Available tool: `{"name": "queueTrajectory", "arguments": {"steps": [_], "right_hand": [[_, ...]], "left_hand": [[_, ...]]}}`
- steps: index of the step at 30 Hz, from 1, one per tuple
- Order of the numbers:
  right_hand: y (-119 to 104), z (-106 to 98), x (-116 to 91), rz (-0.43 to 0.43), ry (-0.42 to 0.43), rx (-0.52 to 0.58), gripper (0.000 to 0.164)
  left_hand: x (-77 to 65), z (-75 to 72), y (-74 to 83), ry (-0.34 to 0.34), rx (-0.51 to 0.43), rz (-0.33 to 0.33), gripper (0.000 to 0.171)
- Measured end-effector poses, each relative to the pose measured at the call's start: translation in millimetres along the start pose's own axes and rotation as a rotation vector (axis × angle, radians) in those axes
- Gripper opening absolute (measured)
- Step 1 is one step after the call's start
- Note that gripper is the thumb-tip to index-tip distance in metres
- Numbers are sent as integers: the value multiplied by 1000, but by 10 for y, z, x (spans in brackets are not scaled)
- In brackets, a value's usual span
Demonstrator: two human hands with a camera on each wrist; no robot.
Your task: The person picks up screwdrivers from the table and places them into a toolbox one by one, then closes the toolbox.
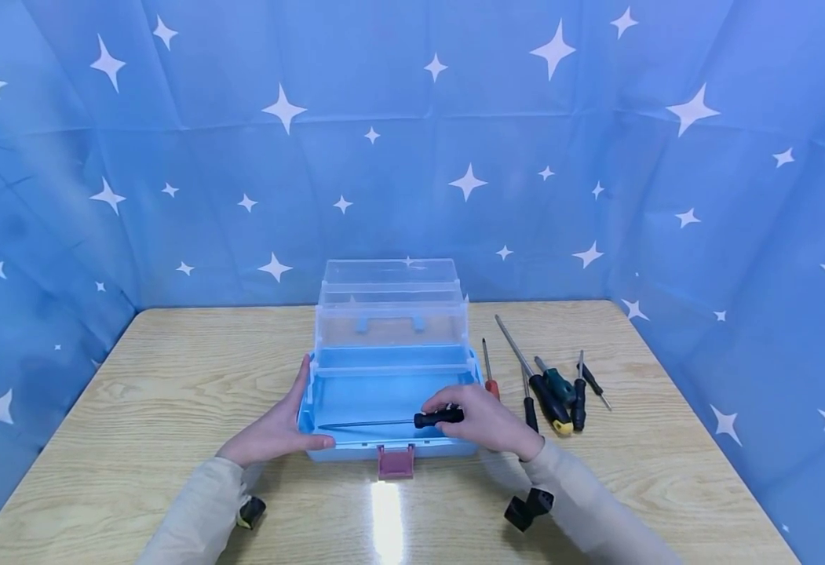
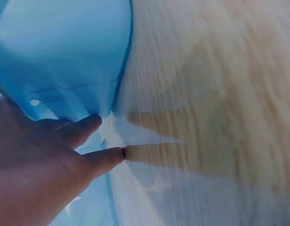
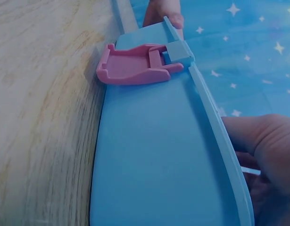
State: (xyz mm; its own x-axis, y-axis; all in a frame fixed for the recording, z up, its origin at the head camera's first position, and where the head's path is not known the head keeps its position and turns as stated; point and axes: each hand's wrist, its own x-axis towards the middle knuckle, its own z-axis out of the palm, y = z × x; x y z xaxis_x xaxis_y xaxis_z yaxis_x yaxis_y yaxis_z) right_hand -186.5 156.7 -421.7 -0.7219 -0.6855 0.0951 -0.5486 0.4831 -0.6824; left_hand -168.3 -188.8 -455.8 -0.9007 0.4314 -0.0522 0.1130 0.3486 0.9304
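Thin black-handled metal screwdriver (image 1: 428, 420) pinched in right hand (image 1: 486, 417); left hand (image 1: 274, 428) spread against blue plastic toolbox (image 1: 352, 453). I'd lower the screwdriver flat inside.

Head: bright, even; glare streak (image 1: 387, 518) on tabletop (image 1: 172, 377) | Left wrist: hazy, finger-shaped shadows (image 2: 156, 155) | Right wrist: dimmer, soft focus

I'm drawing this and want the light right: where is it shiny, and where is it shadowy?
Head view: a bright glare streak on the table, below the pink latch; left wrist view: brownish finger-shaped patches, perhaps shadows or reflections, near the fingers of the left hand; right wrist view: the right hand looks dim, darkest toward the bottom.
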Motion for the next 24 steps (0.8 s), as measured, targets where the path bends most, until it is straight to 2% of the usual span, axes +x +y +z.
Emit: {"name": "queueTrajectory", "arguments": {"steps": [6, 14, 24], "right_hand": [[23, -14, -1, -35, 14, 26, 21], [60, -65, -39, -16, 30, 80, 19], [66, -151, -108, -8, 59, 155, 19]], "left_hand": [[3, 12, 2, 1, -9, -6, 131], [-3, 19, 5, 2, -29, -24, 132], [4, 8, -7, 3, -9, -29, 132]]}}
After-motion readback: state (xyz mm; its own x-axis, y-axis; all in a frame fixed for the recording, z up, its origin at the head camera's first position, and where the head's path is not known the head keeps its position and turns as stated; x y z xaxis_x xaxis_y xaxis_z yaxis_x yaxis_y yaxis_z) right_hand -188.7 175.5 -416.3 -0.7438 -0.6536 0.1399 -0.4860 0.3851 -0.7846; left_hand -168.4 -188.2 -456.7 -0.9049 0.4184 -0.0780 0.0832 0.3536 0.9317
